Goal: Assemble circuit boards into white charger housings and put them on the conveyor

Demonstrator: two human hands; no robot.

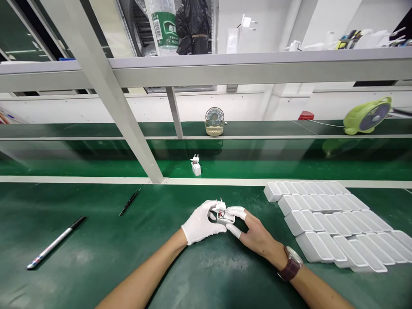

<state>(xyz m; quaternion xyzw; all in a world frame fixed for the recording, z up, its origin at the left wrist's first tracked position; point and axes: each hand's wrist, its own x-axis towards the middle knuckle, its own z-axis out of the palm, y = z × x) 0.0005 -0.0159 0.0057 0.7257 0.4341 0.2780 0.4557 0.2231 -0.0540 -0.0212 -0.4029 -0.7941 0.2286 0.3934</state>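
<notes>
Over the green bench, both my hands are closed around a small white plug adapter (225, 218) whose lid part with the pins is tilted up from its box-shaped housing. Bits of red and dark wire show inside. My left hand (202, 223), in a white glove, grips it from the left with thumb and fingers. My right hand (254, 229) wears white finger cots and pinches the housing's right side. A similar white plug unit (195, 165) sits farther back, beyond the pale rail.
Rows of white open housings (341, 223) lie at the right. A marker pen (56, 243) and a thin black pen (130, 201) are at the left. A slanted metal post (128, 124) meets the bench rail. A small fan (214, 122) and a green fan (367, 116) stand behind.
</notes>
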